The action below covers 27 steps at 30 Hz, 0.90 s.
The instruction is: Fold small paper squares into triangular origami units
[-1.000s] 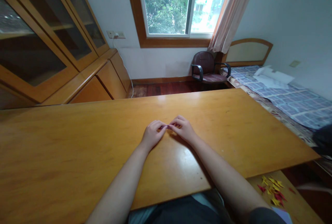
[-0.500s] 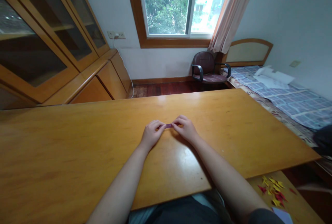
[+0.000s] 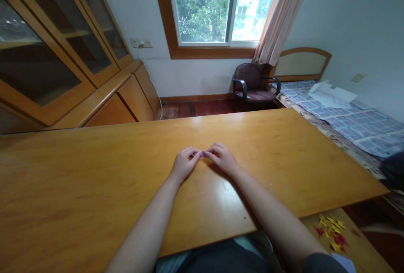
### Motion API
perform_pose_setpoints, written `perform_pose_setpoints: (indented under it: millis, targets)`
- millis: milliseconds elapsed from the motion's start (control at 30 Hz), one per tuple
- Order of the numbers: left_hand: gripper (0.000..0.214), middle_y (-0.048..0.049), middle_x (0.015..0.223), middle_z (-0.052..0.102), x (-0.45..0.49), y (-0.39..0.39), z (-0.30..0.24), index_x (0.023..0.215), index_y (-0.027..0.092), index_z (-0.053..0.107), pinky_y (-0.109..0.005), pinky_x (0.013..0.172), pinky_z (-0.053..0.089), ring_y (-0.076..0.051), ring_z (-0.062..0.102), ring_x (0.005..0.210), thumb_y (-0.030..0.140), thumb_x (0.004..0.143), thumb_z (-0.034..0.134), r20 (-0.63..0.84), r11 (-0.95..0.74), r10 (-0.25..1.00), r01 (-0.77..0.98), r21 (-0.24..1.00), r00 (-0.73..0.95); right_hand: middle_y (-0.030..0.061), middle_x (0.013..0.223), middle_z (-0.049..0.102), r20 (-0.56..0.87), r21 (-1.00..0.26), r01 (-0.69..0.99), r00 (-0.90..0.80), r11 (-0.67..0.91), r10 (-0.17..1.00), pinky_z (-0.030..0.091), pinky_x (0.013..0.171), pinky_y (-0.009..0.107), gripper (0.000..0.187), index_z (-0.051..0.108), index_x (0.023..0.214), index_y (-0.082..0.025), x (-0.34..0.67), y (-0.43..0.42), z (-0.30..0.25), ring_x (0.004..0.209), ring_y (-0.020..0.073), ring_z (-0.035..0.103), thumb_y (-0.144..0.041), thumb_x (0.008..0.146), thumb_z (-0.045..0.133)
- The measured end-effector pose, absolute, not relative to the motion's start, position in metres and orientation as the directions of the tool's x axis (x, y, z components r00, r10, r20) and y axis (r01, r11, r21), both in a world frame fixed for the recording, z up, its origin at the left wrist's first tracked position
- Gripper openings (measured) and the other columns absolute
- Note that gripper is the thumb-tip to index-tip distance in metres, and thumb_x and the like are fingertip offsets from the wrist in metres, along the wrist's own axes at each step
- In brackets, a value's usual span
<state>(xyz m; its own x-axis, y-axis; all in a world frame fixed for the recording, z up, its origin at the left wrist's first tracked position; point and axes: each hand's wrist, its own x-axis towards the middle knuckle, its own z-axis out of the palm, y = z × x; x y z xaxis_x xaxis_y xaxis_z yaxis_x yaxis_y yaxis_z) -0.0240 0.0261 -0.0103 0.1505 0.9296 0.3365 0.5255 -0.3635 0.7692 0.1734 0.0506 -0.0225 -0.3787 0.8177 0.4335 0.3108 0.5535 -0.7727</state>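
A small piece of folded purple paper (image 3: 203, 154) is pinched between my two hands, just above or on the wooden table (image 3: 94, 180). My left hand (image 3: 185, 162) grips its left end between thumb and fingers. On the other end, my right hand (image 3: 222, 158) is closed in a similar pinch. Only a short purple stretch shows between the fingertips; the fingers cover the rest.
Below the table's right front edge, a lower wooden surface (image 3: 362, 247) bears several yellow and red folded paper pieces (image 3: 333, 230) and a pale purple sheet (image 3: 344, 261). Beyond the table stand a dark red armchair (image 3: 249, 79), a bed (image 3: 356, 125) and a glass-door cabinet (image 3: 104, 83).
My right hand has moved slightly left, closer to my left hand, so less of the purple paper shows between them. My left hand has stayed nearly still.
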Motion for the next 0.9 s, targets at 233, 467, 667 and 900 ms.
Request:
perform_pose_setpoints:
  millis: [233,467,667,900]
  targets:
    - [0.021,-0.0031,0.077,0.068,-0.026,0.028,-0.014,0.077,0.017,0.068,-0.025,0.068,0.044,-0.016,0.061,0.073,0.029,0.09,0.056,0.33,-0.352,0.933,0.535,0.768,0.141,0.0019,0.077,0.06,0.419,-0.779,0.315,-0.382,0.543,0.824,0.043,0.067,0.027,0.015,0.066,0.076,-0.018,0.173,0.05,-0.02,0.072,0.015,0.056,-0.021,0.09,0.062]
    - [0.024,-0.0028,0.075,0.069,-0.028,0.03,-0.014,0.074,0.017,0.07,-0.026,0.069,0.044,-0.016,0.062,0.073,0.033,0.087,0.058,0.29,-0.306,0.95,0.504,0.808,0.113,0.0014,0.072,0.061,0.374,-0.834,0.273,-0.359,0.479,0.855,0.04,0.065,0.027,0.02,0.064,0.071,-0.017,0.177,0.054,-0.017,0.069,0.0152,0.055,-0.026,0.088,0.062]
    - [0.024,-0.0033,0.075,0.071,-0.036,0.032,-0.015,0.073,0.016,0.07,-0.028,0.073,0.048,-0.018,0.065,0.076,0.036,0.084,0.06,0.191,-0.172,0.981,0.341,0.924,-0.02,0.0001,0.069,0.058,0.292,-0.913,0.214,-0.25,0.347,0.923,0.039,0.064,0.027,0.024,0.062,0.069,-0.017,0.181,0.06,-0.023,0.068,0.0154,0.053,-0.035,0.086,0.063]
    - [0.022,-0.0051,0.089,0.073,-0.034,0.034,-0.019,0.087,0.018,0.071,-0.028,0.076,0.051,-0.019,0.067,0.084,0.036,0.086,0.06,0.243,-0.21,0.969,0.345,0.915,-0.054,-0.0012,0.067,0.057,0.176,-0.979,0.072,-0.188,0.192,0.966,0.039,0.064,0.026,0.03,0.062,0.069,-0.018,0.184,0.063,-0.026,0.067,0.0149,0.052,-0.043,0.083,0.065]
